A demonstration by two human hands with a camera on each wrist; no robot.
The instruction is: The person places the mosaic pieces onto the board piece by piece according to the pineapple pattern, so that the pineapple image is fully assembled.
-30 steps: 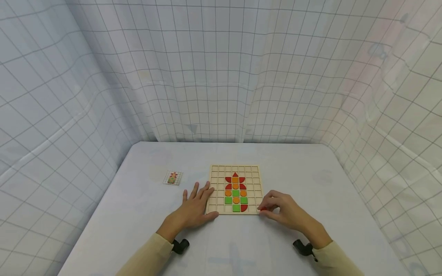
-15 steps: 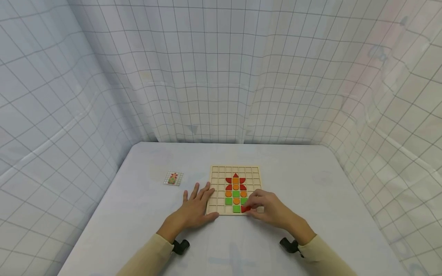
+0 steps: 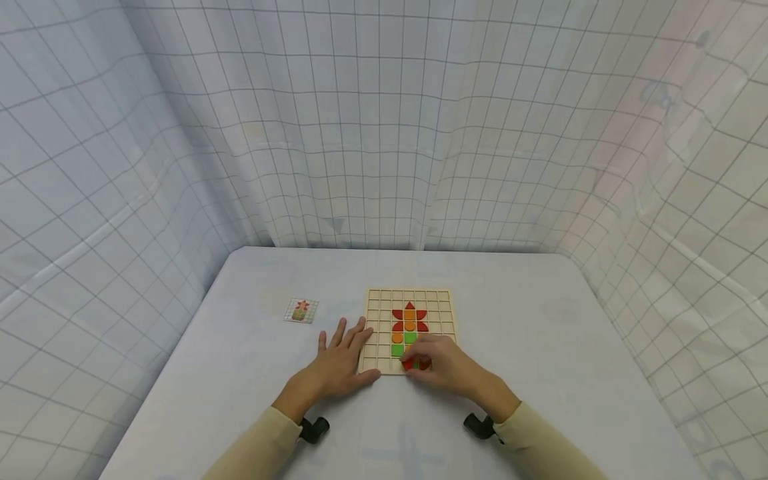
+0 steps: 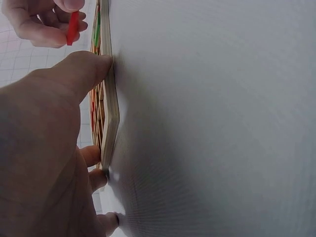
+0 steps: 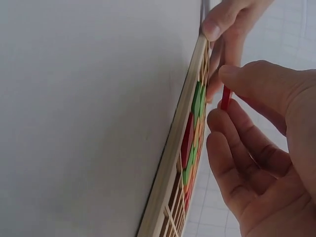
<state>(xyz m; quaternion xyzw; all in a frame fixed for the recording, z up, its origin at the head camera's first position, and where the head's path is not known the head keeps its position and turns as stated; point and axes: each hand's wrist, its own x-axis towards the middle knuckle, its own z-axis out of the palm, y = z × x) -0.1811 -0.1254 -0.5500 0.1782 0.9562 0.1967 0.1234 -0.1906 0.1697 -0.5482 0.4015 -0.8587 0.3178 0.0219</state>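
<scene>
Item: red piece point(image 5: 225, 98), thin and flat. The right hand point(image 3: 447, 367) is pinching it by the edges between thumb and forefinger; the other fingers point(image 5: 237, 163) are curling loosely beneath and holding nothing else. The piece is hovering on edge just off the face of the board point(image 3: 377, 363), above the near row, and in the wrist views it is not touching the wood. Its flat side is facing the grid, so the cells are lying straight ahead of the fingertips.

Item: board, lying flat on the worktop point(image 3: 540, 333). It is carrying a column of red, orange and green pieces point(image 3: 409, 320) down its middle. Next to the green square point(image 3: 397, 349) in the near rows the right hand is covering the cells, so which one is under the piece cannot be told.

Item: left hand point(image 3: 336, 363), spread flat on the worktop, fingers straight, thumb point(image 4: 84, 69) pressing against the board's near-left edge. It is holding nothing; it is the farther hand from the red piece.

Item: small card point(image 3: 300, 310), lying well left of the board.
</scene>
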